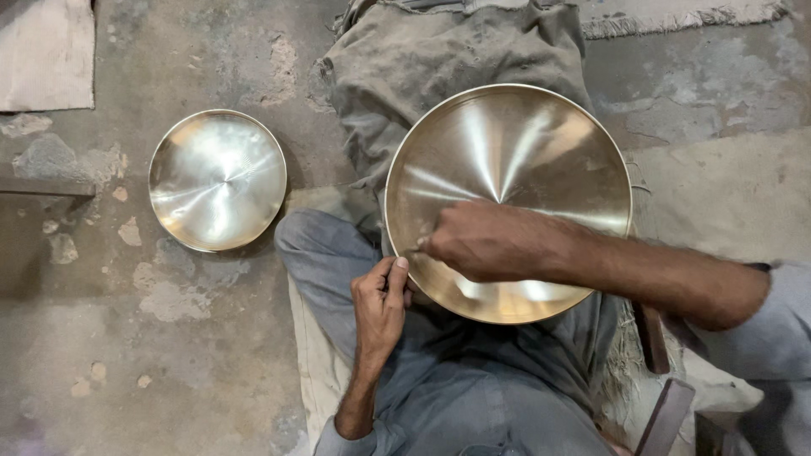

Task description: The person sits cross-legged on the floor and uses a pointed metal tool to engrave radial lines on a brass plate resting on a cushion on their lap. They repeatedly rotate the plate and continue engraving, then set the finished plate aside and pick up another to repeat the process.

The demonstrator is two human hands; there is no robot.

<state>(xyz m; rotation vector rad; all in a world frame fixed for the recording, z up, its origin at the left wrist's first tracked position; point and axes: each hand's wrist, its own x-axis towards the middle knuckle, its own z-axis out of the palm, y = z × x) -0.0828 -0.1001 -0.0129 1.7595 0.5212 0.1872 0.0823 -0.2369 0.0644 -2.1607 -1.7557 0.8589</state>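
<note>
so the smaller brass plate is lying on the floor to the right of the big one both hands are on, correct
Not quite. The head view shows the smaller plate on the floor to the left of the big plate, not the right. The rest holds: the left hand touches the big plate's near rim, and the right hand rests on its inner face.

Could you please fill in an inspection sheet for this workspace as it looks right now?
Surface: worn, patched concrete floor, with a cloth mat under the seated person.
Job's things: large shiny brass plate on the lap; smaller brass plate lies apart on the floor.
Clutter: dusty grey cloth beyond the large plate; wooden handle beside the leg.
Grippers: left hand grips the large plate's near rim; right hand rests inside it, fingers closed.
Cables: nothing seen.
Surroundings: fringed rug edge at top.
</note>
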